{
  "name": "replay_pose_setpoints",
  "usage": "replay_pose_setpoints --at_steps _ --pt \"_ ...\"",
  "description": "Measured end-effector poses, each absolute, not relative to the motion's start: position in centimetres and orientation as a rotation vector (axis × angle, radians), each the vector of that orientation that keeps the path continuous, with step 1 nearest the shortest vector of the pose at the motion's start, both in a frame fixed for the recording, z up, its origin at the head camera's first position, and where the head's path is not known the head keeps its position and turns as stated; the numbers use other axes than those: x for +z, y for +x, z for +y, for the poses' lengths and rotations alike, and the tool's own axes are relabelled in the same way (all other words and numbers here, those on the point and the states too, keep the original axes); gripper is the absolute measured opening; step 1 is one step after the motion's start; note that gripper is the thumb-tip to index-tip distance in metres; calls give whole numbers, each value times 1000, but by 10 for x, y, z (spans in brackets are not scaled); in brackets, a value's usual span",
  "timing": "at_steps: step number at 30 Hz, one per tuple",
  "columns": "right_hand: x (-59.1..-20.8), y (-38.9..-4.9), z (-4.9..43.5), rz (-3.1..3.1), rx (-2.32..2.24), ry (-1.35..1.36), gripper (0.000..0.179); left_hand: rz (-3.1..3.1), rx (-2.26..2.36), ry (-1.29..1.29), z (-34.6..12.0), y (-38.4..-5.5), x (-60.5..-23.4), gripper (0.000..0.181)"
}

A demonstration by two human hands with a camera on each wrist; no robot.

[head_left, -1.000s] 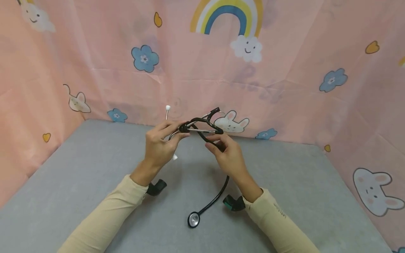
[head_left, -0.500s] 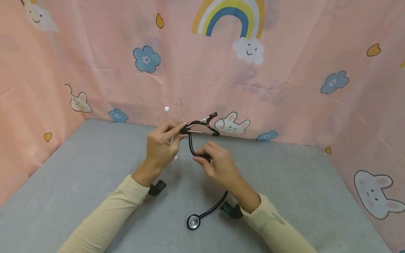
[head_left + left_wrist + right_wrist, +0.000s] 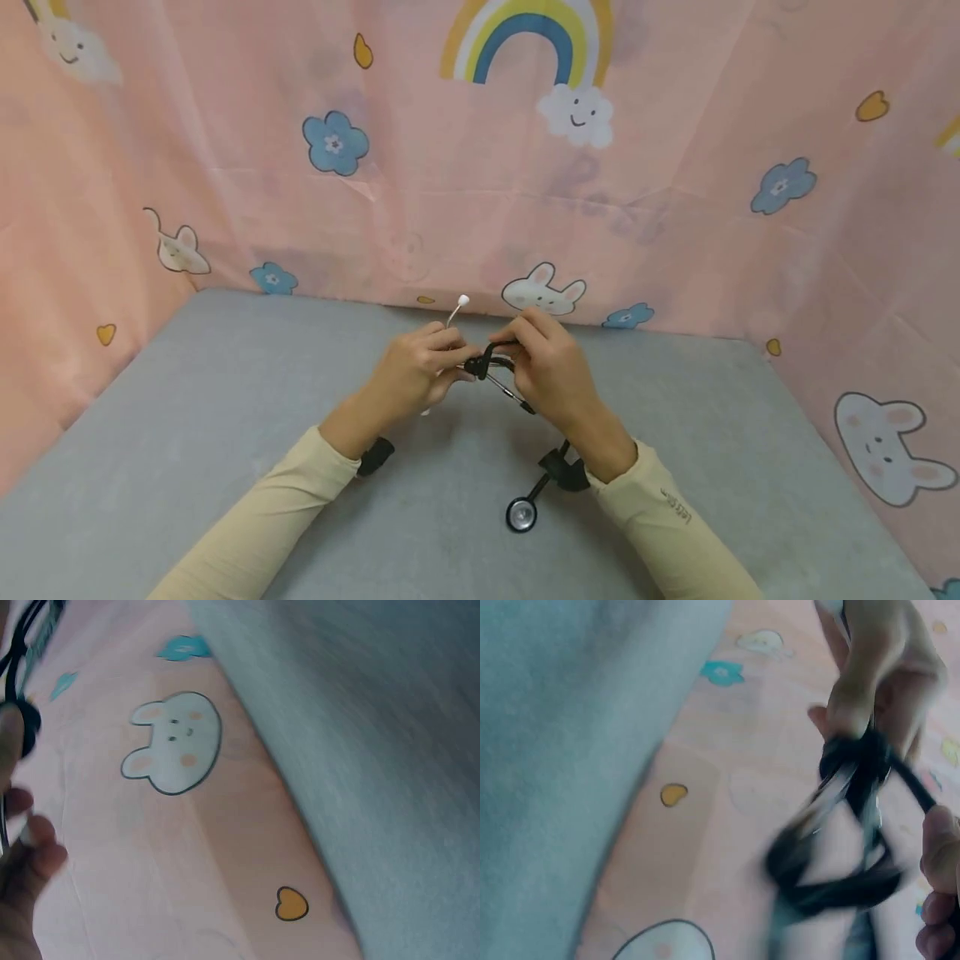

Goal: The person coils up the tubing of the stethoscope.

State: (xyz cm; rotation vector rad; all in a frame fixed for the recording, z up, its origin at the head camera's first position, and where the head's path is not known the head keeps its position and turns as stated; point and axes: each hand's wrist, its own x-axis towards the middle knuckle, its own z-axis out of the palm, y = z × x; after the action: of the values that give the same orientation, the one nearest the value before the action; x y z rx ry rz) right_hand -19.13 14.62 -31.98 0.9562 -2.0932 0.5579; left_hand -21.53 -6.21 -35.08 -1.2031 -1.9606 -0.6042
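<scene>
A black stethoscope is held between both hands over the table, with its round chest piece (image 3: 521, 514) hanging low in front. My left hand (image 3: 416, 371) pinches the gathered black part where the metal ear tubes meet the tubing. One white ear tip (image 3: 463, 300) sticks up behind that hand. My right hand (image 3: 555, 371) grips the black tubing just to the right, pulled over the gathered part. In the right wrist view, a black wrap (image 3: 862, 757) encircles the metal tubes beside the left fingers, and the loop below is blurred. The left wrist view shows only part of the left hand (image 3: 22, 885).
The grey table (image 3: 225, 492) reaches back to a pink printed curtain (image 3: 420, 200), which also hangs at both sides. Black mounts sit at the left wrist (image 3: 375, 457) and right wrist (image 3: 564, 471).
My left hand has lowered and shifted right, tilting the ear tubes. My right hand has risen, carrying tubing up over the gathered part. The chest piece has swung right.
</scene>
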Motion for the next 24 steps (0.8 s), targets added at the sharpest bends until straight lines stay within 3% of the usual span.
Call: replay_pose_setpoints --at_steps 9,24 --pt "-317 -211 176 -2060 984 1188 24 -1912 -1099 -1525 -62 -218 -353 27" --pt "-322 -205 163 -2265 1167 657 7 -1820 -765 -1356 -59 -211 -347 48"
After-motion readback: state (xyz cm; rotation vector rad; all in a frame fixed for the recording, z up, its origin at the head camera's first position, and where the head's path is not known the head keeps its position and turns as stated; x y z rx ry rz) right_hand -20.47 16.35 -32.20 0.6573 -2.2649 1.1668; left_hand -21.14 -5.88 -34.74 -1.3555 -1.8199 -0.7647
